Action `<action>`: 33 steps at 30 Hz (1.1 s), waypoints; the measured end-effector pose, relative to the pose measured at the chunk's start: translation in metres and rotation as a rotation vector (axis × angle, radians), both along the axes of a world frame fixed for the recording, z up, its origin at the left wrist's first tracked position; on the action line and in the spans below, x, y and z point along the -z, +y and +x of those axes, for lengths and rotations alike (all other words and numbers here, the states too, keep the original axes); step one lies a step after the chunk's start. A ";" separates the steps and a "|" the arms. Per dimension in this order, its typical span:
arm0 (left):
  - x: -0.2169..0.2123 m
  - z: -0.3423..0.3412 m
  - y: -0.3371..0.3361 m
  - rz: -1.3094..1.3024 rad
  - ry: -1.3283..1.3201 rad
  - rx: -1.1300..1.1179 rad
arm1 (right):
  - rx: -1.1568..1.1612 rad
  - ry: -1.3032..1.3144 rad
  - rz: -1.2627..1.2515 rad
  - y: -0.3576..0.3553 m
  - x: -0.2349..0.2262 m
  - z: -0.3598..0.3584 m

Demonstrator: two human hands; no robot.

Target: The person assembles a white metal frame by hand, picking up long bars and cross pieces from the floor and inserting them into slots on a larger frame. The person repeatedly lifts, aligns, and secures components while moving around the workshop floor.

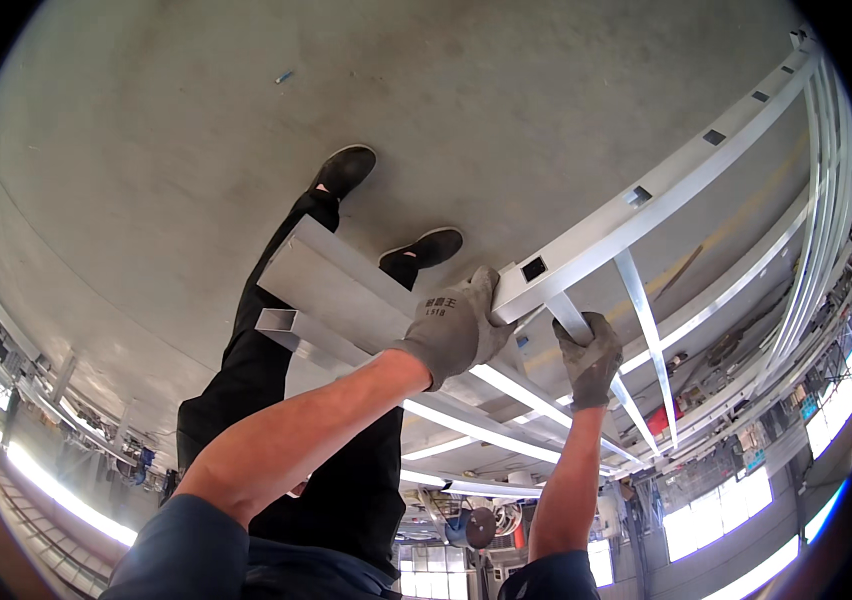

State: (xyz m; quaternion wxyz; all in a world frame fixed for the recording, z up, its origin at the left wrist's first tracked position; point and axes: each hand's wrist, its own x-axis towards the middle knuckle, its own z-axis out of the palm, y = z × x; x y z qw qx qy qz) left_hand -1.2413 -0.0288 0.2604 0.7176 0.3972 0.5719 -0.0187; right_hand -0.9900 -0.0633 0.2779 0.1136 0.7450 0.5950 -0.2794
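A long silvery metal rail (671, 205) with square holes runs from the middle of the view to the far right. My left hand (454, 322), in a grey work glove, is closed at the rail's near end, its fingers partly hidden behind the glove's back. Thin square cross bars join the rail's underside. Around the nearest cross bar (570, 318), just below the rail, my gloved right hand (589, 358) has its fingers wrapped. Left of my left hand, a wide metal profile (331, 268) and a hollow square tube (278, 322) stick out toward my legs.
Several more long metal bars (826, 200) curve along the right side. My dark shoes (348, 172) stand on the grey concrete floor (176, 130), where a small blue-tipped item (284, 77) lies. Racks and bright windows line the lower rim.
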 end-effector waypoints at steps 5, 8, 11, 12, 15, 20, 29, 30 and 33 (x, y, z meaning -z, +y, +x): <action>-0.009 0.020 -0.006 0.043 -0.025 -0.091 | -0.045 0.006 0.090 0.017 -0.006 -0.007; 0.004 0.024 0.004 -0.076 -0.006 -0.018 | 0.107 0.002 -0.028 0.033 -0.001 -0.021; 0.003 0.017 0.010 -0.089 -0.099 -0.067 | -0.022 0.062 0.034 0.027 0.002 -0.012; 0.003 0.013 0.011 -0.096 -0.128 -0.079 | -0.067 0.080 0.086 0.027 0.002 -0.011; 0.007 -0.015 0.014 -0.173 -0.259 -0.075 | -0.058 0.099 0.225 0.019 -0.020 -0.010; 0.009 -0.055 -0.016 -0.241 -0.231 0.079 | -0.147 0.277 0.270 -0.052 -0.069 0.003; 0.001 -0.037 -0.066 -0.246 -0.021 0.079 | -0.001 0.057 -0.187 -0.142 -0.012 0.025; 0.000 -0.037 -0.064 -0.257 -0.008 0.095 | -0.002 0.056 -0.153 -0.143 -0.013 0.025; -0.005 -0.035 -0.066 -0.220 0.016 0.112 | -0.020 0.095 -0.188 -0.135 -0.017 0.024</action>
